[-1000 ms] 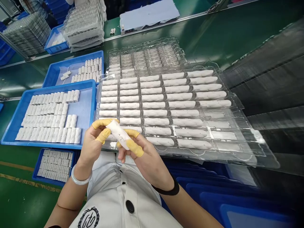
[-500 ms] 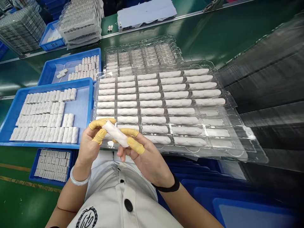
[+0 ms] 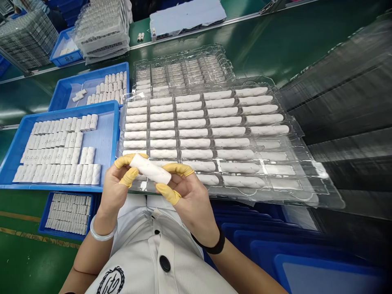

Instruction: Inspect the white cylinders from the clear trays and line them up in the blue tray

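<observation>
My left hand (image 3: 114, 183), with yellow finger cots on thumb and forefinger, pinches the left end of a smooth white cylinder (image 3: 150, 169) with a slightly wavy surface. At the cylinder's other end is my right hand (image 3: 191, 200), its yellow-covered thumb below and forefinger above, closed about that end. The cylinder tilts down to the right, just over the near edge of a clear plastic tray (image 3: 324, 192). Rows of similar white cylinders (image 3: 229, 131) lie in the tray's slots; several slots at its right side hold none. My hands hide part of its near left corner.
Left of the tray stands a blue bin (image 3: 117, 134) with upright white pieces, and another blue bin (image 3: 58, 96) behind it. A lower blue bin (image 3: 43, 216) sits beneath. More clear trays (image 3: 183, 69) lie behind; stacked trays (image 3: 102, 28) stand further back.
My right thumb and forefinger have shifted and spread to either side of the cylinder's right end. The cylinder has turned to a flatter slant. My left hand keeps its pinch.
</observation>
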A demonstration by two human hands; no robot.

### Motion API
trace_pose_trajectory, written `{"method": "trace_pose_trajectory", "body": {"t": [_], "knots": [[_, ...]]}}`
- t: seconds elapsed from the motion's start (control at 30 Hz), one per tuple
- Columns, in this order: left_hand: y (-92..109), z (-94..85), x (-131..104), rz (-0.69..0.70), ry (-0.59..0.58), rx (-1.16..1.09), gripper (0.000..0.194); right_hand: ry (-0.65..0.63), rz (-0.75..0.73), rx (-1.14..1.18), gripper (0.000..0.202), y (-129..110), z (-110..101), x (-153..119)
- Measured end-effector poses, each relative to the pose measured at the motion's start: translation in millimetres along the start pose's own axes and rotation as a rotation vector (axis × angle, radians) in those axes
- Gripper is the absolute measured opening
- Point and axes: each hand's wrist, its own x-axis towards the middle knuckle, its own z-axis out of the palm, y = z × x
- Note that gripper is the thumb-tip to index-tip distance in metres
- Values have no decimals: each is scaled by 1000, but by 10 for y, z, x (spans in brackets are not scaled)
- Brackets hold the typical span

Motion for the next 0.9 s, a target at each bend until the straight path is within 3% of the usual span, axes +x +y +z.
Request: {"method": "trace_pose_trajectory", "body": {"t": [0.23, 0.47, 0.63, 0.77, 0.9], "knots": [[-6, 21, 2, 2, 17, 1, 19, -171, 72, 71, 31, -16, -46, 21], [-57, -33, -11, 33, -63, 17, 11, -5, -285, -115, 23, 108, -30, 38], [-51, -32, 2, 61, -97, -23, 9, -47, -227, -96, 28, 123, -60, 38], [-17, -8, 10, 56, -56, -11, 12, -73, -192, -56, 26, 107, -70, 35], [-13, 4, 4, 30, -61, -36, 12, -13, -271, -100, 27, 136, -50, 41]]}}
